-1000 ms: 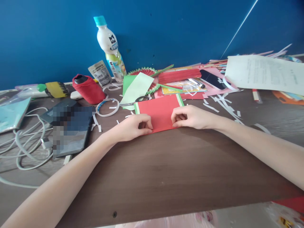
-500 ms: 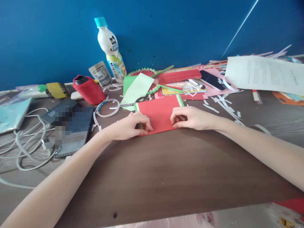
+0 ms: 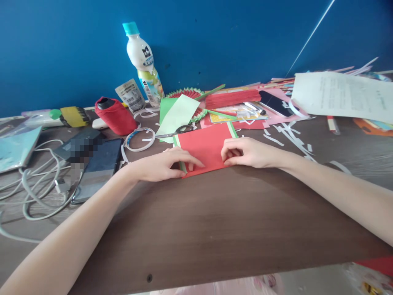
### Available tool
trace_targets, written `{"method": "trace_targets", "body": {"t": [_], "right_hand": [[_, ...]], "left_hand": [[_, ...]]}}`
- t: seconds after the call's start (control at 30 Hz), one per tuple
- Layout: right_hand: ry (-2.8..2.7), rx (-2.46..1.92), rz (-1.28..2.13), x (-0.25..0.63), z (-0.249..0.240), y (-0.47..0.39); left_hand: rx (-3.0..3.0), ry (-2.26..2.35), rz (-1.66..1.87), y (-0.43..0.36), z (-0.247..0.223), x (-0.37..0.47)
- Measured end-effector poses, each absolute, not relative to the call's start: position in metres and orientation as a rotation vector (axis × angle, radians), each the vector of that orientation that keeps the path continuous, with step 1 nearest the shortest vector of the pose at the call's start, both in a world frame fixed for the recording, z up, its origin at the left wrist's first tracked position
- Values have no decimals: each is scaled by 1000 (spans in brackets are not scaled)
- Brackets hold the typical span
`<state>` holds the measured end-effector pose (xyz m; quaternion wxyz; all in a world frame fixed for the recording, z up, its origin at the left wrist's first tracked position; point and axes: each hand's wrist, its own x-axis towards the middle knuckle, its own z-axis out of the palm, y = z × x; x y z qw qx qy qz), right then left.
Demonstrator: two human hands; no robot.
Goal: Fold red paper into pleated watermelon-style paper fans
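The red paper (image 3: 208, 141) looks longest side to side, back from the counter's (image 3: 215, 229) front edge, left fingers (image 3: 190, 158) spread at its near left corner, right fingers (image 3: 230, 144), just as close, pinching its near edge.

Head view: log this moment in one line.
left hand: touching red paper | right hand: at its near edge | scissors: beyond it

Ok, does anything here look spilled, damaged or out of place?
Yes, scattered litter: loose white paper strips lie on the desk to the right of the red paper. The drink bottle also looks tilted, though wide-angle distortion may explain that. I see no spill or damage.
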<state>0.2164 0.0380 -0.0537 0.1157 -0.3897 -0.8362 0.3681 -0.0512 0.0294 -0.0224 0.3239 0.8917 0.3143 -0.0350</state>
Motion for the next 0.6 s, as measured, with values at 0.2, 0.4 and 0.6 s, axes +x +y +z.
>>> {"method": "trace_targets", "body": {"t": [0.2,0.4,0.6], "right_hand": [[-2451,-1109,1083,216,-53,38],[-2442,-1085,1090,215,-54,39],[-2422,-1090,1098,223,-53,43]], "left_hand": [[2596,865,-84,18,-26,-38],[2894,897,25,2,-43,-20],[2885,865,72,-2,-52,-18]]}}
